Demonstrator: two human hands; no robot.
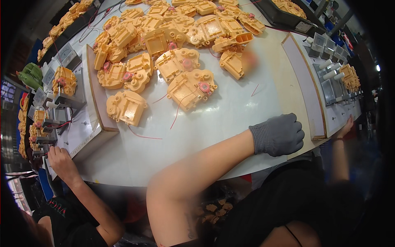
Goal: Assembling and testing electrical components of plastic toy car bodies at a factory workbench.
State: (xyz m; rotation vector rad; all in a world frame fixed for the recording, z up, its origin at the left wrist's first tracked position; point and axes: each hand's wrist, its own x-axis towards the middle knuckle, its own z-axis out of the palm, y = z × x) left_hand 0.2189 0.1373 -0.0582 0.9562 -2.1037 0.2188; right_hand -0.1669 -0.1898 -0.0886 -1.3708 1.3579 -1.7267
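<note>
pale tabletop spreads beneath the gray-gloved left hand, curled into a fist, best kept clear of the loose red wire.

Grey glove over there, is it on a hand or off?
It's on a hand: the grey glove is filled out in a fist shape, and its ribbed cuff fits around a bare forearm.
</note>
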